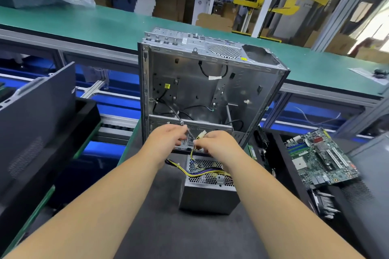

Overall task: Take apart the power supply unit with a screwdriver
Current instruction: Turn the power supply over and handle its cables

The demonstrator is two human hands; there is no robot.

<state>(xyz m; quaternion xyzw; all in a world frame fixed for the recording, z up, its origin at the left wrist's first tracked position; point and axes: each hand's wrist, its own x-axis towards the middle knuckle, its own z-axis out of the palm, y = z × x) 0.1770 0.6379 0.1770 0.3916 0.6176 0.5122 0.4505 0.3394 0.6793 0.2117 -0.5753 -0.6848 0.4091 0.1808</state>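
Note:
The grey power supply unit (208,197) stands on the dark mat just in front of the open metal computer case (210,82). A bundle of yellow, black and purple wires (200,171) runs from its perforated top up to my hands. My left hand (168,139) pinches a thin dark cable (181,121) that leads back into the case. My right hand (219,143) grips the wires near a white connector (202,134). No screwdriver shows in the head view.
A green motherboard (320,160) lies on dark panels at the right. A black side panel (35,120) leans at the left. Behind the case runs a green conveyor bench (105,25). Heatsink-like parts (325,204) lie at the lower right.

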